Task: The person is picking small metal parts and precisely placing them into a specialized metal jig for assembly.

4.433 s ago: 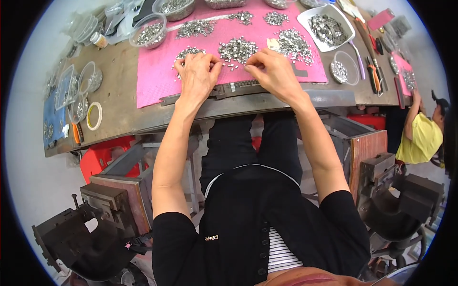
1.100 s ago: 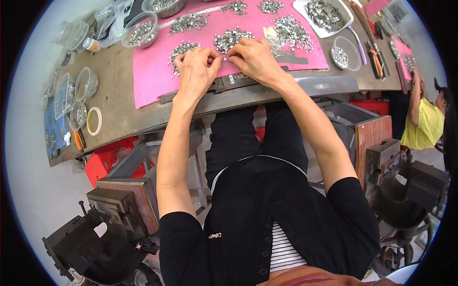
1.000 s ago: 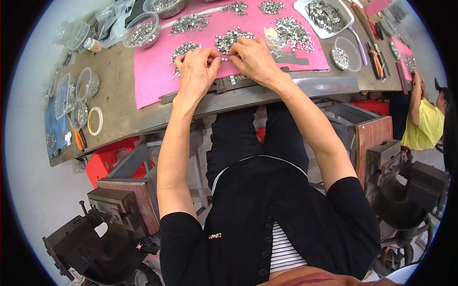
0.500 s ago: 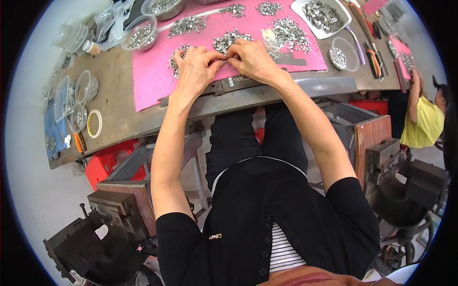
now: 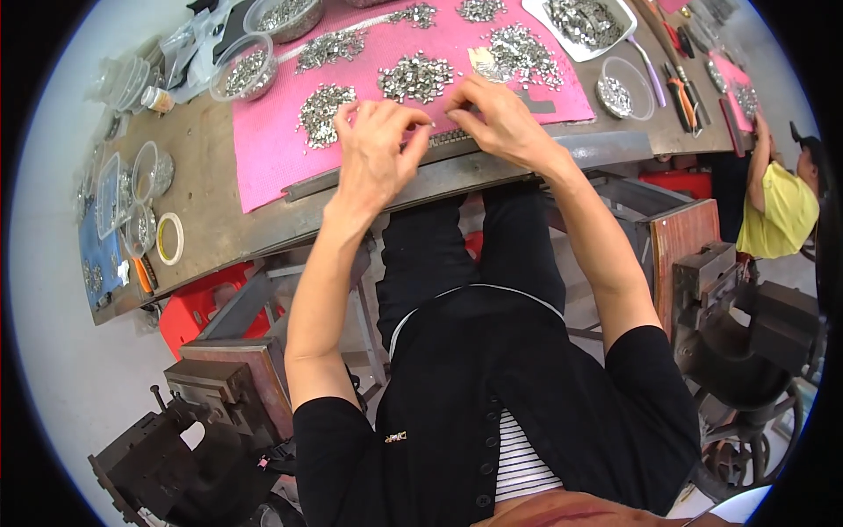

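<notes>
My left hand (image 5: 379, 147) is closed in a pinch, with a tiny glint of a small metal piece (image 5: 431, 125) at its fingertips. Just to its right, my right hand (image 5: 505, 121) has its fingers curled together; what they hold, if anything, is hidden. Both hands hover above a long metal bar (image 5: 312, 184) at the bench's front edge, apart from each other. A row of small slotted parts (image 5: 450, 138) shows on the bar between the hands. Beyond them lie heaps of small silver metal pieces (image 5: 416, 77) on a pink mat (image 5: 263, 158).
Clear tubs of metal pieces (image 5: 244, 68) stand at the back left. A white tray (image 5: 634, 26), a round tub (image 5: 645, 92) and orange-handled pliers (image 5: 678, 92) are on the right. A tape roll (image 5: 170, 239) lies left. A person in a yellow shirt (image 5: 780, 211) works far right.
My hands have moved apart, the left one lower and the right one rightward, uncovering the left heap and the slotted row. The view has shifted slightly.
</notes>
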A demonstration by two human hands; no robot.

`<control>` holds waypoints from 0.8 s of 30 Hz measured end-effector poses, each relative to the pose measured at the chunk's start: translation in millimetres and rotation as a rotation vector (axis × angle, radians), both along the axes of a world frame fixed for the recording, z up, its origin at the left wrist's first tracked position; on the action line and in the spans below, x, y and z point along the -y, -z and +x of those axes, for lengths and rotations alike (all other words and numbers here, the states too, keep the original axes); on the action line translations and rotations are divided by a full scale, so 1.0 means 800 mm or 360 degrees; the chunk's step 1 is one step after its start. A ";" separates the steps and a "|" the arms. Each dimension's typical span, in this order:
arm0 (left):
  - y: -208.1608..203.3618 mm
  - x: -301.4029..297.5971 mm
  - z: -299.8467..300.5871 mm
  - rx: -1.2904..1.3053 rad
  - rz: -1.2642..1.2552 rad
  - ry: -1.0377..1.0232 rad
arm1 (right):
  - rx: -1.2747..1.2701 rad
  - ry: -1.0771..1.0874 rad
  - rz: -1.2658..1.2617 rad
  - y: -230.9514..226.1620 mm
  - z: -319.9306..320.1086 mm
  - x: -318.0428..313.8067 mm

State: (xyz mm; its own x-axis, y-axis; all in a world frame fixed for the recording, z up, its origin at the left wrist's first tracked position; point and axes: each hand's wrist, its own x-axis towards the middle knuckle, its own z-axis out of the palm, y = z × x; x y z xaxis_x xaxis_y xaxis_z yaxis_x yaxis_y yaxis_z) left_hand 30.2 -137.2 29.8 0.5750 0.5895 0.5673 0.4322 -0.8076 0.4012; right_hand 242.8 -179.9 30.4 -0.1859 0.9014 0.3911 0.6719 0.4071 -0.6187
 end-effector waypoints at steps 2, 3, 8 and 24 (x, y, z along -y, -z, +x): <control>0.003 0.016 0.008 0.0029 0.0016 -0.0001 | -0.0043 0.0017 -0.0076 0.003 0.002 0.018; 0.007 0.019 0.011 0.0029 0.0012 -0.0004 | -0.0043 0.0014 -0.0080 0.005 0.001 0.024; 0.023 0.024 0.020 0.0083 0.0038 -0.0052 | 0.0130 0.0083 0.0242 0.020 -0.008 0.034; 0.013 -0.022 0.040 -0.0121 0.0149 -0.0238 | 0.0314 0.0169 0.0342 0.020 0.001 -0.032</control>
